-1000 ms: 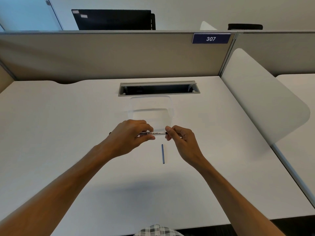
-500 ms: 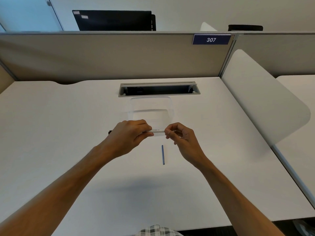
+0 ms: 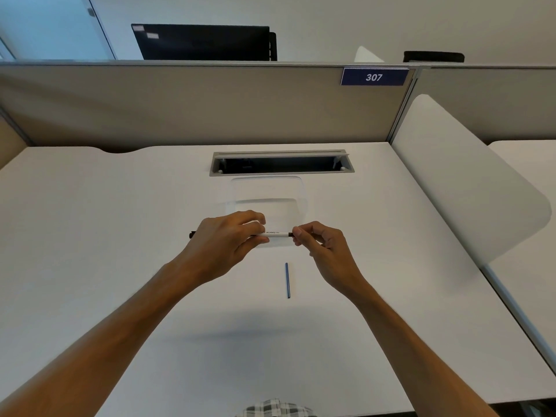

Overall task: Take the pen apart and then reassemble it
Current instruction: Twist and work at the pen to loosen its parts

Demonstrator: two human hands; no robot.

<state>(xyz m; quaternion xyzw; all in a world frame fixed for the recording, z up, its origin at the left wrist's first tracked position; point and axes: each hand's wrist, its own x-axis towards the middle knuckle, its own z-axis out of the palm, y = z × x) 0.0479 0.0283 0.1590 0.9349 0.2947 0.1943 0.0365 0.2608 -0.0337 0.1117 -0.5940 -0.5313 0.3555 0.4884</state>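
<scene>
Both hands hold the white pen level: left hand wrapped round its barrel, right hand pinching its dark end. Nearer than them lies a blue refill; beyond, a clear container.

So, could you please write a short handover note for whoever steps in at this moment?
Left hand: grips the white pen barrel, held level above the desk; a black end sticks out past the hand on its left.
Right hand: pinches the dark right end of the barrel with its fingertips.
Blue refill: lies loose on the desk, nearer the person than the hands, touching nothing.
A clear plastic tray sits behind the hands.
Done: the refill is out of the pen.
Left: whether the right end is coming off or going on cannot be told; the refill must still go back in and the pen be closed.
</scene>
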